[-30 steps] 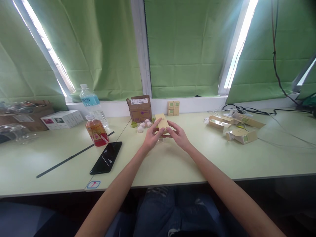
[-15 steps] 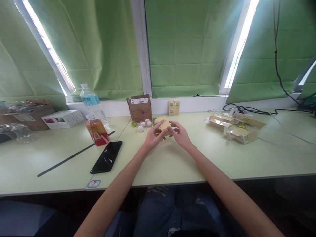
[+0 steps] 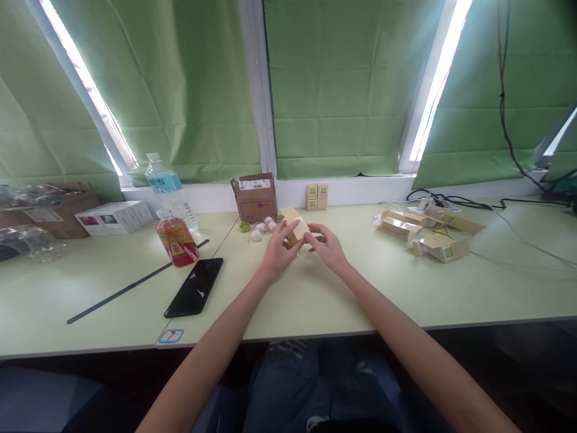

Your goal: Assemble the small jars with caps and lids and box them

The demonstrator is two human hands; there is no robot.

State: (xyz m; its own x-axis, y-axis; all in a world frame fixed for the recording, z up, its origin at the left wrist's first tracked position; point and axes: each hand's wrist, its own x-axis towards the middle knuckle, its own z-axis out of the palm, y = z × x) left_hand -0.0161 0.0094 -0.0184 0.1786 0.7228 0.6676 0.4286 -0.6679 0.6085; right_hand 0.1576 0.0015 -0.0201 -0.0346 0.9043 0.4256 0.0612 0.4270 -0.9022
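Both my hands meet over the pale green table (image 3: 315, 294), a little above its middle. My left hand (image 3: 278, 249) and my right hand (image 3: 328, 246) pinch a small tan cardboard box (image 3: 294, 221) between their fingertips, its far end tilted up. Just behind the box lie several small pale pink round things (image 3: 262, 228) and a green bit (image 3: 244, 227). An open brown carton (image 3: 255, 197) stands beyond them by the window sill.
A black phone (image 3: 195, 287), a red drink bottle (image 3: 177, 239), a water bottle (image 3: 169, 188) and a long dark strip (image 3: 130, 287) lie to the left. Stacked small boxes (image 3: 317, 196) stand at the sill. Flat tan cartons (image 3: 433, 234) and cables (image 3: 455, 201) occupy the right.
The tan box dipped lower between my fingers, then its far end tipped back up. My hands stayed in the same spot.
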